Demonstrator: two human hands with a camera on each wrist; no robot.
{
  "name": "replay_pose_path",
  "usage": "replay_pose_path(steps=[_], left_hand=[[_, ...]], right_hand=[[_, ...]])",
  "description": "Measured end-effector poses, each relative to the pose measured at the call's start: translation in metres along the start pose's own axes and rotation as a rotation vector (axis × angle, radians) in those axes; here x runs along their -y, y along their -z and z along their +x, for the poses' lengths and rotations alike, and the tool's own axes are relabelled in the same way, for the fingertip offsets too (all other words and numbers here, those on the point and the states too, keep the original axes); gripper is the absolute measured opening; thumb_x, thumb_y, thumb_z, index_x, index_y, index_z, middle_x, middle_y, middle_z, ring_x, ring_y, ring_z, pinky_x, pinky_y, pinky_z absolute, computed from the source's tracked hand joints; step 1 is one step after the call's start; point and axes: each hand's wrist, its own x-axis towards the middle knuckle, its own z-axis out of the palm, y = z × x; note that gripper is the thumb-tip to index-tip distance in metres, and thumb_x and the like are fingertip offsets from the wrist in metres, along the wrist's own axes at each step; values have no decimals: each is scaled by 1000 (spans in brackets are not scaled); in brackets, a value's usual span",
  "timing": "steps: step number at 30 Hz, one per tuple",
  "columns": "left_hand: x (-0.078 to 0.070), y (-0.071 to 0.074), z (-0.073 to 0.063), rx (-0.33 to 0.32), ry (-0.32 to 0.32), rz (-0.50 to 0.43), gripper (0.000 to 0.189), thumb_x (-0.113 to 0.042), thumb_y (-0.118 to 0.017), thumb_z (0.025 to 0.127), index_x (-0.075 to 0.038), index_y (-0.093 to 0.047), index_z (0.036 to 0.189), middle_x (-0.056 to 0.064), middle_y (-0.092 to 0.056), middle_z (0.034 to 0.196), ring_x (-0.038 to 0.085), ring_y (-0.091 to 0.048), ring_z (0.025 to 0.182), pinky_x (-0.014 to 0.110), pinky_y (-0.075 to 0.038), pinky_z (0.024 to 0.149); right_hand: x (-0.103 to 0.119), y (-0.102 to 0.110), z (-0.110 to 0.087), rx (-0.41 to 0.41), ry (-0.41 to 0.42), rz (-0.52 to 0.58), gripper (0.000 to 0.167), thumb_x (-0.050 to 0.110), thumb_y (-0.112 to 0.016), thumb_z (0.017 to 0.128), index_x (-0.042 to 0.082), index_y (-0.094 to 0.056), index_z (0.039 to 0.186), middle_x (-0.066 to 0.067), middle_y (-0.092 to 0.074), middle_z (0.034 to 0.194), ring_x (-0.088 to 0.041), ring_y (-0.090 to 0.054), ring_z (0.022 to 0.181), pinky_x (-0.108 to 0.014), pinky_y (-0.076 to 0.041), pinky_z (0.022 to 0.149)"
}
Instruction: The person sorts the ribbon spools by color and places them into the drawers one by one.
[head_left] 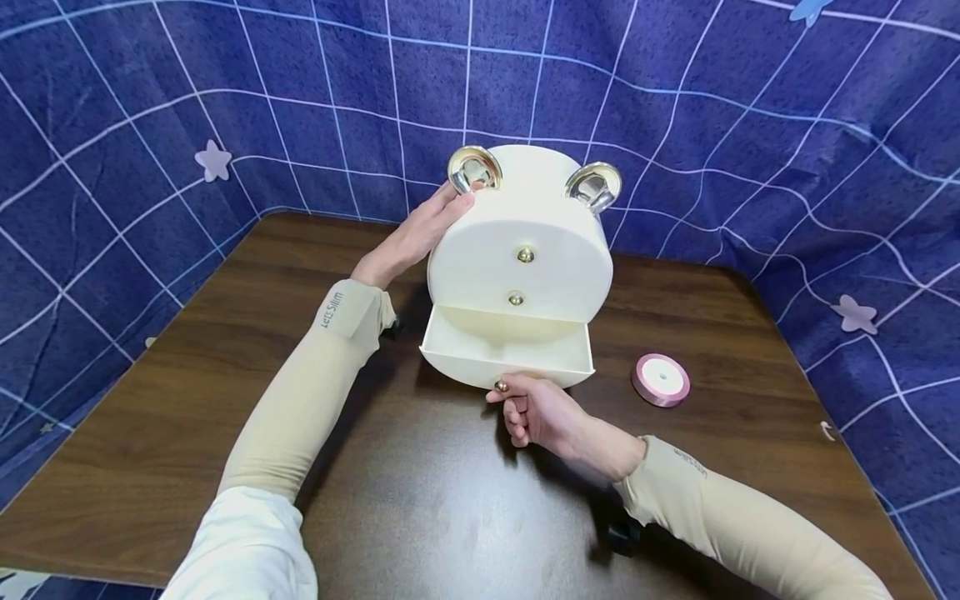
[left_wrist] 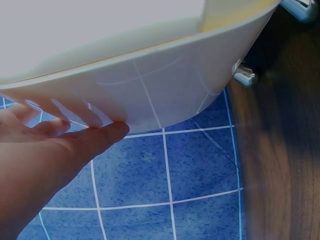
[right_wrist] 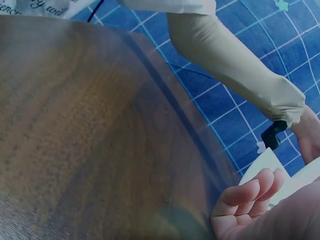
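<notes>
A cream-white rounded drawer box [head_left: 480, 250] with two shiny gold ear-shaped pieces on top stands on the table. Its bottom drawer [head_left: 457, 367] is pulled out, and no contents show inside. With thumb and finger, my right hand [head_left: 543, 417] pinches that drawer's small gold knob [head_left: 502, 386]; its other fingers curl below. My left hand [head_left: 420, 237] lies against the box's upper left side, beneath the left ear piece [head_left: 475, 169]. In the left wrist view, the fingers of the left hand [left_wrist: 45, 165] are extended along the glossy wall [left_wrist: 165, 90].
A roll of pink ribbon [head_left: 661, 380] lies on the brown wooden table [head_left: 750, 400] to the right of the box. Two more gold knobs sit on the closed front above the drawer. Behind the table hangs a blue gridded cloth [head_left: 337, 75] with star shapes.
</notes>
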Motion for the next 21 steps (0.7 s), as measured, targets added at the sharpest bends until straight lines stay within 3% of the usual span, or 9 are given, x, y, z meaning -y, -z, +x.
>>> replay_pose_path(steps=[5, 12, 21], left_hand=[[14, 0, 8, -21, -30, 4, 51, -49, -40, 101, -31, -34, 148, -2, -44, 145, 13, -49, 122, 35, -36, 109], [14, 0, 9, -23, -61, -25, 49, -46, -40, 102, -27, -36, 147, -1, -45, 142, 14, -53, 117, 34, -39, 106], [13, 0, 7, -18, -8, 16, 53, -51, -40, 100, -32, -32, 149, -3, -41, 148, 11, -45, 128, 36, -33, 112]], right_hand=[[-4, -2, -4, 9, 4, 9, 30, 31, -39, 102, 8, -59, 99, 8, -48, 52, -8, -40, 45, -24, -36, 49], [-8, -3, -8, 16, 7, 12, 30, 32, -40, 102, 8, -59, 99, 7, -48, 52, -8, -41, 45, -23, -36, 48], [-13, -4, -12, 28, -23, -68, 38, 41, -43, 99, 6, -59, 100, 6, -47, 53, -9, -42, 43, -26, -37, 47]])
